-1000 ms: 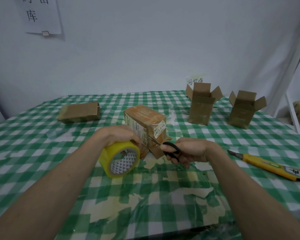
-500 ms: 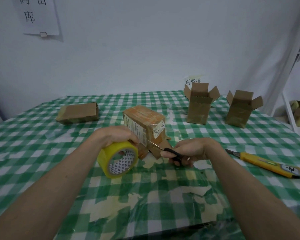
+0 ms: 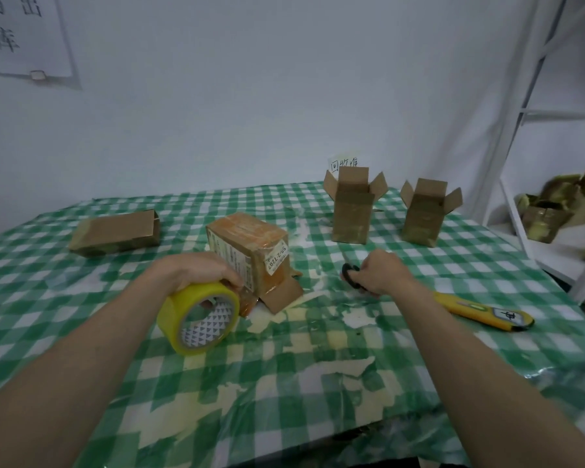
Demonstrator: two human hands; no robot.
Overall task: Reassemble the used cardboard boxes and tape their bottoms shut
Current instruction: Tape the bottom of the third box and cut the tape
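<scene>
Box (image 3: 247,246) centre, taped | L hand (image 3: 196,270) grips tape (image 3: 198,317) | R hand (image 3: 380,270) clutches scissors (image 3: 350,274) | risk: tape maybe uncut, pulling tips box

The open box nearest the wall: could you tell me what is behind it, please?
Behind the open box a white paper sign with handwriting sticks up against the wall. Its lower part is hidden by the box.

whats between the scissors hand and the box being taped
Head view: only bare checked tablecloth lies between the right hand with scissors and the taped box.
</scene>
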